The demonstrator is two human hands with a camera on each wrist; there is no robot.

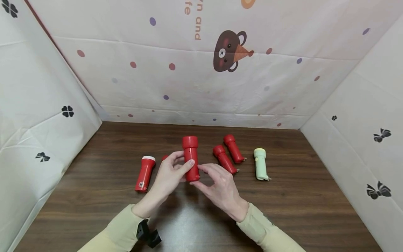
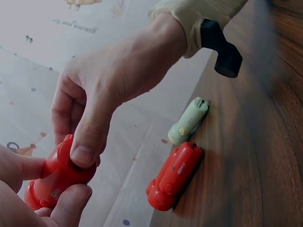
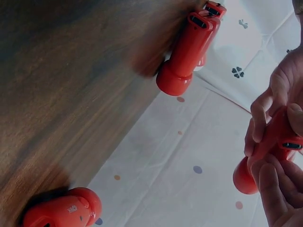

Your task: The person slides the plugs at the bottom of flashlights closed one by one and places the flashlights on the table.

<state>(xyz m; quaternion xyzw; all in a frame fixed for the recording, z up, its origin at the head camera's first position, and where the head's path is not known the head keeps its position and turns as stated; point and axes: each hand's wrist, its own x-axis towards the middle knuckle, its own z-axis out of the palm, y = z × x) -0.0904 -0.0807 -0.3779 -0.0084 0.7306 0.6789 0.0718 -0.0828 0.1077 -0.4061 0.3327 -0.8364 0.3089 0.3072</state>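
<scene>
My left hand (image 1: pixel 168 176) grips a red flashlight (image 1: pixel 190 152) round its body, with the thumb along the side. The flashlight stands nearly upright, its wide head at the top. At its lower end, the thumb and fingers of my right hand (image 1: pixel 221 190) pinch the tail. In the right wrist view a dark slot shows in the tail of the held flashlight (image 3: pixel 240 177). The left wrist view has my right thumb (image 2: pixel 84 153) pressed on that end.
On the wooden table (image 1: pixel 94 210), a white-rimmed red flashlight (image 1: pixel 146 174) lies left, beside another red one (image 1: pixel 165 157) mostly hidden by my left hand. Two red flashlights (image 1: pixel 225 159) and a pale green flashlight (image 1: pixel 260 164) lie right. Printed cloth (image 1: pixel 195 87) hangs behind.
</scene>
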